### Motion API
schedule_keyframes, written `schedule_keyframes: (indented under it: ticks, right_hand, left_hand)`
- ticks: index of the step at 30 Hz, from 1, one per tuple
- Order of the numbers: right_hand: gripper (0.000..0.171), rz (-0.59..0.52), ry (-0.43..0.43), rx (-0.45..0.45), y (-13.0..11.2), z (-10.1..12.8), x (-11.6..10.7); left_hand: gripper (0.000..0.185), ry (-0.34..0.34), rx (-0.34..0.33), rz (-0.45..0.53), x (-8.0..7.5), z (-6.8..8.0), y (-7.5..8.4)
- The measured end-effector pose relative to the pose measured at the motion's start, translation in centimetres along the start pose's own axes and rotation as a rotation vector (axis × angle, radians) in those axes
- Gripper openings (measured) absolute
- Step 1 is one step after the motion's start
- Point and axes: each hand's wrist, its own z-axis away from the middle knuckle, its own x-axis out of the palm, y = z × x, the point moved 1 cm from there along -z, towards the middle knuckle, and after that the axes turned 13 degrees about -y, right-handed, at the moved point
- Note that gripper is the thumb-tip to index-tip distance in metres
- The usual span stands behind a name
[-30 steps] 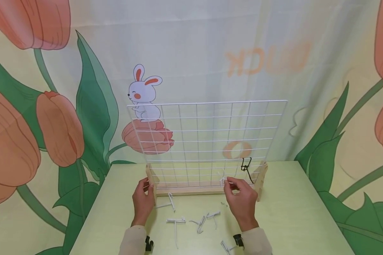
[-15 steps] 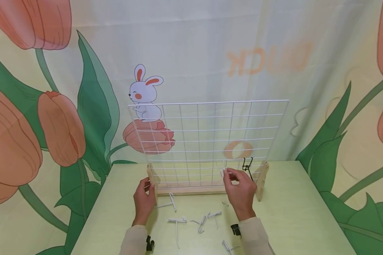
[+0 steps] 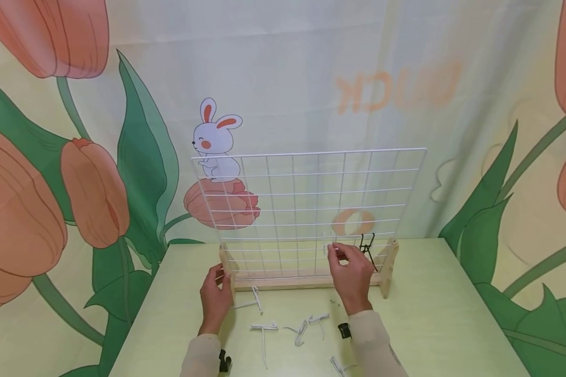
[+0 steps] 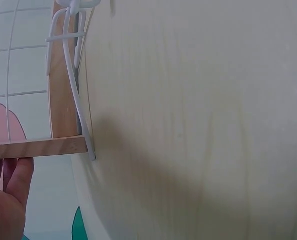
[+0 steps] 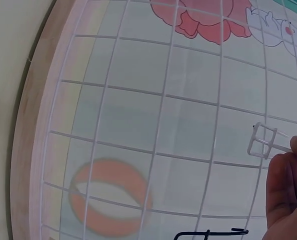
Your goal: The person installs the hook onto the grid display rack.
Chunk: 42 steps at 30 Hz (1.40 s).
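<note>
My left hand (image 3: 215, 299) holds the left wooden end of the stand (image 3: 283, 284) that carries a white wire grid panel (image 3: 292, 189). Fingertips meet that wood's edge in the left wrist view; the far side is hidden. Between thumb and fingers, my right hand (image 3: 352, 275) pinches a white wire display hook (image 5: 262, 141). Its squared end stands in front of the grid, toward the lower right part; whether it touches the wires I cannot tell. A black wire hook (image 3: 367, 248) hangs on the grid just right of that hand.
White hooks lie on the pale table (image 3: 420, 324): one by the left post (image 3: 256, 300), another nearer me (image 3: 264, 328), two together in the middle (image 3: 302, 331), one at the front edge (image 3: 337, 365). Tiny bits (image 3: 334, 302) lie near the right wrist. A printed curtain (image 3: 283, 78) hangs behind.
My right hand has risen along the grid with the white hook, moving slightly left. The left hand stays at the stand's left end.
</note>
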Motion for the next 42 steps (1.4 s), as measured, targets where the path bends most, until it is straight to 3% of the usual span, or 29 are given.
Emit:
schedule_keyframes:
  ticks: [17, 27, 42]
  right_hand:
    - [0.015, 0.067, -0.086, -0.015, 1.2, 1.5, 0.9]
    - [0.017, 0.054, -0.088, 0.011, 1.2, 2.2, 1.0]
    - [0.027, -0.032, -0.122, 0.022, 0.7, 2.8, -1.5]
  left_hand:
    - [0.033, -0.004, -0.031, 0.004, 0.3, 0.0, -0.3]
    - [0.034, -0.017, -0.046, 0.005, 0.2, 0.0, 0.1]
    - [0.032, -0.012, -0.046, -0.003, 0.5, 0.0, -0.3]
